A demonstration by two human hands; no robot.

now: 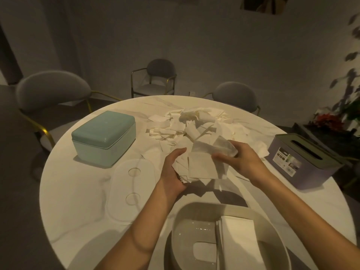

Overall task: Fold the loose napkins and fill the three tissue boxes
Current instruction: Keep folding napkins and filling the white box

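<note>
Obs.: the person stands at a round white marble-look table (78,201), both bare hands over the near edge of a sprawling heap of loose white paper napkins (194,123) at the table's middle. The left hand (173,170) cups the left edge of a small stack of squared-off white napkins (202,168), palm turned inward, fingers fairly straight and pressed against the stack rather than wrapped round it. The right hand (235,154) pinches a single crumpled white napkin (216,148), thumb and fingers curled on it; this sheet lies across the top of the stack, its long axis running roughly left to right between the hands. Key relation: the open white oval plastic tissue box (196,215) sits directly nearer the person than the stack, below both hands, with one folded pile of white napkins (239,236) already in its right half and the left half showing bare floor. Judgement: the held sheet is being folded or squared onto the stack; delivery calls for a straight pull toward the body, and either hand is about equally near. The translucent white oval lid (132,190) lies flat just left of the box. The closed mint-green rectangular tissue box (105,137) stands well apart to the left; the lavender rectangular tissue box with a grey slotted lid (303,162) stands at right, a few napkins touching its near-left side. Much of the heap remains unfolded, so the task looks early.
</note>
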